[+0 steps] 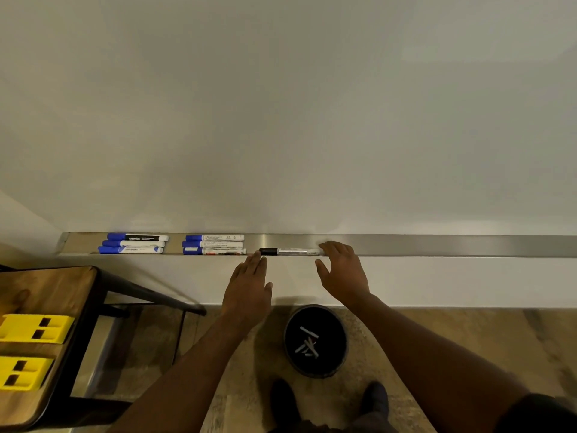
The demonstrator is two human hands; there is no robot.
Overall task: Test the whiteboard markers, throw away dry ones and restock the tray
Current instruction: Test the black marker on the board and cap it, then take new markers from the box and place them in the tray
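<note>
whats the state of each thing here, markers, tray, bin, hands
blue-capped markers: six, capped, lying in two groups of three in the tray
black-capped marker: capped, lying in the tray
tray: bare to the right of the hands
bin: on the floor, discarded markers inside
left hand: open, fingertips at the black cap
right hand: fingers on the marker's other end

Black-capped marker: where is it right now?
Head view: the black-capped marker lies in the tray, right of the blue markers, between both hands' fingertips.
</note>
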